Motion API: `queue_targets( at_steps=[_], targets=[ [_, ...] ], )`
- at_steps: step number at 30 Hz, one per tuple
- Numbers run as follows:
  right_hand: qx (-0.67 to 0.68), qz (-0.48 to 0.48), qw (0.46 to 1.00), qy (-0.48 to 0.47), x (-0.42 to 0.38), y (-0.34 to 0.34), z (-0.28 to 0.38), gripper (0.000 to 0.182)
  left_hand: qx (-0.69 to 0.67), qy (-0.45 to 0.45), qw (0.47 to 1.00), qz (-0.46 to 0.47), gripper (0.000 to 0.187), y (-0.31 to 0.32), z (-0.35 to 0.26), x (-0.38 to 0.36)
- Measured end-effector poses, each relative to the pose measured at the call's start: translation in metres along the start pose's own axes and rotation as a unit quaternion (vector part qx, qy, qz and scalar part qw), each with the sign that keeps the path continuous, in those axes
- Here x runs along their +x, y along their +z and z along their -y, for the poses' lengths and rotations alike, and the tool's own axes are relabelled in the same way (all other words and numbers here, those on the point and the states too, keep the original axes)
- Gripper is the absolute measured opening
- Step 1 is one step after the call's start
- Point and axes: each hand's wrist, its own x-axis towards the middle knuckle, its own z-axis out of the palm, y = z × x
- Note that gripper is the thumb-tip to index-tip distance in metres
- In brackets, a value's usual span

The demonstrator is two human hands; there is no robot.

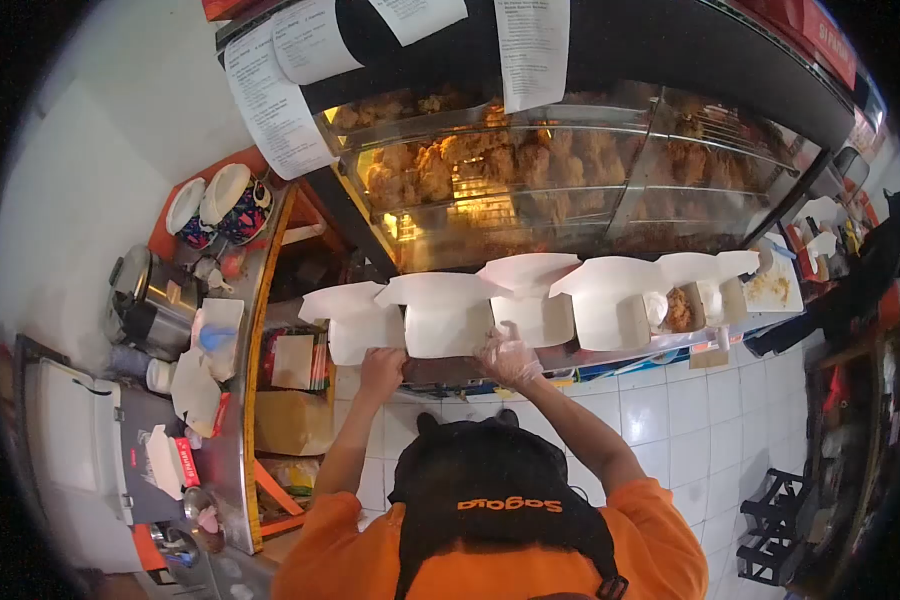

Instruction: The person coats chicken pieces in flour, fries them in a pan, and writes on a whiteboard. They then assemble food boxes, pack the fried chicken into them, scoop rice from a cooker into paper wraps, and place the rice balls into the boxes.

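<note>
Several open white paper boxes stand in a row on the narrow counter below the glass case. My left hand (383, 370), bare, has its fingers curled at the front edge between the leftmost box (362, 335) and the second box (445, 328). At the front right corner of the second box is my right hand (510, 357) in a clear glove, its fingers bent near the third box (542, 318). Farther right, a box holds fried chicken (679, 310) and white wrapped portions (656, 308). What either hand grips, if anything, is too small to tell.
A glass display case (530, 180) full of fried chicken rises behind the boxes, with paper slips (533, 55) hanging over it. Left is a steel counter (245, 330) with a cooker (155, 305) and cartons. Black crates (773, 525) stand on the tiled floor at right.
</note>
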Motion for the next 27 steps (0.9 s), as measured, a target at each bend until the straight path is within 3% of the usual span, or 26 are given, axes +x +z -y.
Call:
queue_targets(
  at_steps=[4,7,8,9,10,12,15,18,21,22,27],
  targets=[
    [0.067,-0.067,0.994,-0.046,0.014,-0.054,0.0,0.028,-0.04,-0.016,0.999,0.025,0.006,-0.01,0.0,0.018],
    [0.232,-0.197,0.949,0.086,-0.017,-0.101,-0.01,0.03,-0.067,-0.049,0.992,0.095,0.006,-0.007,0.015,0.013],
    [0.156,-0.254,0.934,0.2,-0.037,-0.1,-0.021,0.034,-0.078,-0.049,0.99,0.103,0.006,-0.019,0.01,0.014],
    [0.006,-0.166,0.934,0.315,-0.062,-0.102,-0.038,0.035,-0.088,-0.055,0.989,0.106,0.006,-0.026,0.009,0.014],
    [0.085,-0.251,0.829,0.493,-0.076,-0.107,-0.06,0.041,-0.088,-0.055,0.989,0.105,0.006,-0.026,0.011,0.013],
    [0.034,-0.26,0.726,0.636,-0.117,-0.113,-0.103,0.047,-0.088,-0.059,0.989,0.103,0.007,-0.026,0.016,0.007],
    [0.011,-0.303,0.723,0.621,-0.157,-0.093,-0.137,0.041,-0.099,-0.019,0.989,0.108,0.007,-0.017,0.02,0.008],
    [0.078,-0.246,0.682,0.685,-0.164,-0.087,-0.159,0.037,-0.154,0.034,0.986,0.056,0.007,-0.009,0.01,0.015],
    [0.133,-0.232,0.667,0.695,-0.161,-0.091,-0.169,0.023,-0.08,0.025,0.991,0.1,0.007,-0.001,0.01,0.021],
    [0.067,-0.251,0.688,0.677,-0.161,-0.085,-0.172,0.024,-0.087,0.028,0.991,0.095,0.007,0.0,0.007,0.025],
    [0.064,-0.24,0.685,0.685,-0.166,-0.066,-0.184,0.032,-0.079,0.019,0.992,0.093,0.007,0.007,0.016,0.026]
  ],
)
